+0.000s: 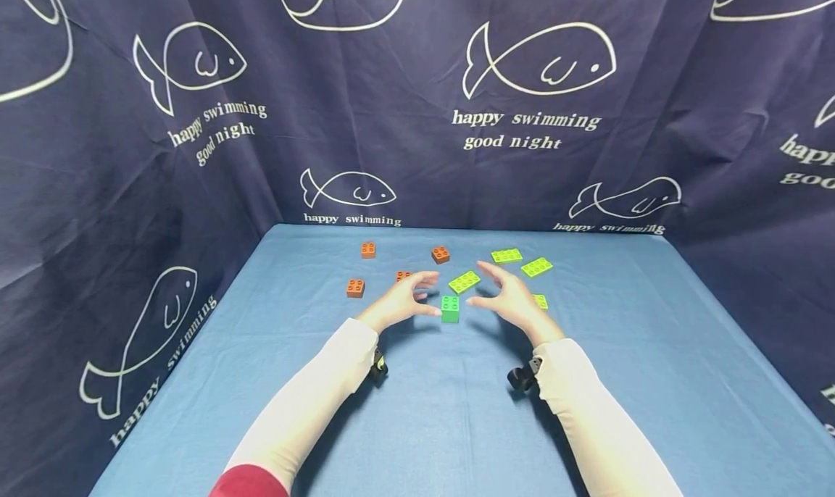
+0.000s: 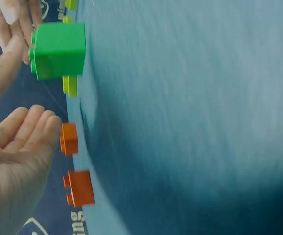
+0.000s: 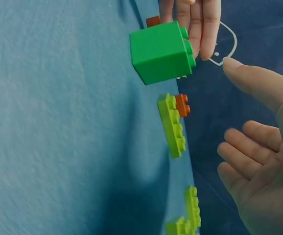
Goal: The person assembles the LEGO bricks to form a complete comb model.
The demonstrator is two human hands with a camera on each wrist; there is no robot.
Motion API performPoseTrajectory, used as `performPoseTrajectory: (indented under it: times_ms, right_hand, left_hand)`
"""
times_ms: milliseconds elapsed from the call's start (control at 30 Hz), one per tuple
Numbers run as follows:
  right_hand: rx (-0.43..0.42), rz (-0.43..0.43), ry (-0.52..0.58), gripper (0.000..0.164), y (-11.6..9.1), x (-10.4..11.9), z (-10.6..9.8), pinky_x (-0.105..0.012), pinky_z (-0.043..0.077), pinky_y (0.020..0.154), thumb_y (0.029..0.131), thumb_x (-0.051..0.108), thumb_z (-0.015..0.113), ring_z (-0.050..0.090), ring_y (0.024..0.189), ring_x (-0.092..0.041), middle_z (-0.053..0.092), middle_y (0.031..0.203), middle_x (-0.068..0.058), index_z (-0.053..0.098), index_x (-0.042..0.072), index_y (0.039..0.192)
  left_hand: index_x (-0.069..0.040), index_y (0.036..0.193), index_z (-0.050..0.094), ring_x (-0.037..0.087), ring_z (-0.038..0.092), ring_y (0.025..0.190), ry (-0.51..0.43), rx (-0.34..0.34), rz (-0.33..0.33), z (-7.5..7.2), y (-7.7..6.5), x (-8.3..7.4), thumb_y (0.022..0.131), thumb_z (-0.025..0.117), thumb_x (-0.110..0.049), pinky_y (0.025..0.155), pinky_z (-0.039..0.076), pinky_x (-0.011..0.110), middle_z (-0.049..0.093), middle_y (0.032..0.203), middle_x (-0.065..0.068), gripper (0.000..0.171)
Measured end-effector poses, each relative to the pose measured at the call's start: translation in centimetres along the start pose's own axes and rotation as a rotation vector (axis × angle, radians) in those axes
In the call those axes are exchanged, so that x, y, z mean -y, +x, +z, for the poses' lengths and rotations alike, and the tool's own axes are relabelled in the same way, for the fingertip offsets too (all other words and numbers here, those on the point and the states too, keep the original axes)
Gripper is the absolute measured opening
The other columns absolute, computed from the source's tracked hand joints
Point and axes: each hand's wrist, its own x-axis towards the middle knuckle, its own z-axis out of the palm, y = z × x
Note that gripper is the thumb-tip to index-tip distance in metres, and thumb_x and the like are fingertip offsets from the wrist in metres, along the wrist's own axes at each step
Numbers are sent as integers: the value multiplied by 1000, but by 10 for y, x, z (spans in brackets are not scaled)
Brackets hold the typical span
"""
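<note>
A green building brick [image 1: 450, 309] with studs on top stands on the blue cloth between the two hands. To its left is the left hand [image 1: 406, 300], thumb and fingers spread apart with nothing in them; its thumb tip comes close to the brick. On the other side the right hand [image 1: 512, 303] curves loosely, its thumb pointing at the brick. In the left wrist view, the left palm [image 2: 21, 152] shows bare. The right palm [image 3: 264, 181] is likewise bare in the right wrist view. A lime flat brick [image 1: 464, 282] lies just behind the green one.
Orange bricks lie behind and left of the left hand, among them one at the far left [image 1: 368, 250], a nearer one [image 1: 355, 287] and one at the back [image 1: 441, 254]. Lime flat bricks [image 1: 507, 256] [image 1: 536, 267] lie behind the right hand, which partly hides another [image 1: 541, 301].
</note>
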Motion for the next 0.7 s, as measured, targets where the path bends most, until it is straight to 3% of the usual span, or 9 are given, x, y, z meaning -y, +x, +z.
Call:
performPoseTrajectory:
  times_ms: [200, 433, 700]
  right_hand:
    - [24, -36, 104, 70, 0, -2, 13, -48, 39, 111, 80, 15, 80, 51, 128, -37, 53, 139, -21, 47, -2, 139]
    - [61, 0, 260, 62, 2, -4, 26, -49, 41, 109, 79, 8, 79, 53, 123, -40, 56, 133, -26, 51, -7, 132]
    - [86, 31, 273, 45, 0, -3, 36, -39, 52, 95, 80, 5, 77, 63, 108, -35, 67, 114, -22, 63, -4, 121]
  left_hand:
    - [0, 134, 52, 29, 51, 128, -96, -35, -51, 10, 3, 1, 77, 80, -4, 103, 48, 30, 54, 137, 17, 63]
    - [-7, 123, 63, 23, 61, 116, -6, -74, -89, 14, 5, 0, 77, 81, -11, 101, 49, 36, 66, 123, 9, 49]
    - [-9, 106, 71, 13, 67, 91, -22, -117, -105, 19, 6, 2, 76, 82, -8, 84, 54, 27, 73, 98, 6, 32]
